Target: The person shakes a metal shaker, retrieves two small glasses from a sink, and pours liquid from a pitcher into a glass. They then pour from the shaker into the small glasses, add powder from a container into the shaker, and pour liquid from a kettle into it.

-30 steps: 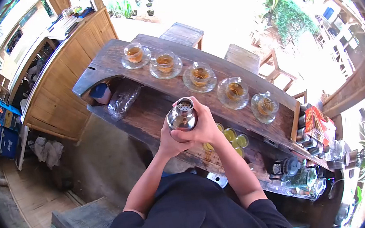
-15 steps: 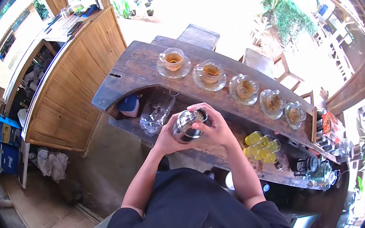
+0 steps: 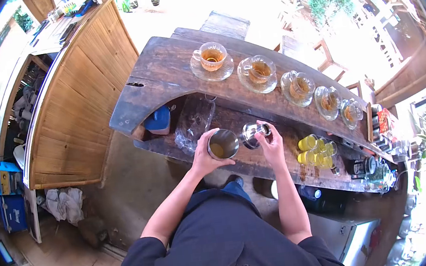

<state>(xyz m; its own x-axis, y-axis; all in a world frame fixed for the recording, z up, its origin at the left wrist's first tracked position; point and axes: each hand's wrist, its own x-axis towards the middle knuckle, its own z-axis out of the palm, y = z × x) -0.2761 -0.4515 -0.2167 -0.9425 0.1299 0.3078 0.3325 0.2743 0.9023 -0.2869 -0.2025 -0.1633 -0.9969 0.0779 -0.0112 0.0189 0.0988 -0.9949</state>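
My left hand (image 3: 206,158) is wrapped round a metal cocktail shaker cup (image 3: 223,143), tilted so that a yellowish liquid shows inside. Just to its right, my right hand (image 3: 272,145) grips the shaker's strainer top (image 3: 252,135), apart from the cup. Both are held over the lower shelf of a dark wooden bar counter (image 3: 165,75). Along the counter's upper level stands a row of several glass cups on saucers with amber drink, the nearest a glass cup (image 3: 212,60) at the left end.
Several yellow-filled glasses (image 3: 308,150) stand on the lower shelf to the right, with glass jars (image 3: 379,180) beyond. A blue-lidded container (image 3: 158,120) and a clear plastic bag (image 3: 193,122) sit on the left. A wooden cabinet (image 3: 82,102) stands farther left.
The strainer top has come off the shaker cup; my right hand has moved right with it. The cup's open mouth now shows, and the view has shifted slightly.
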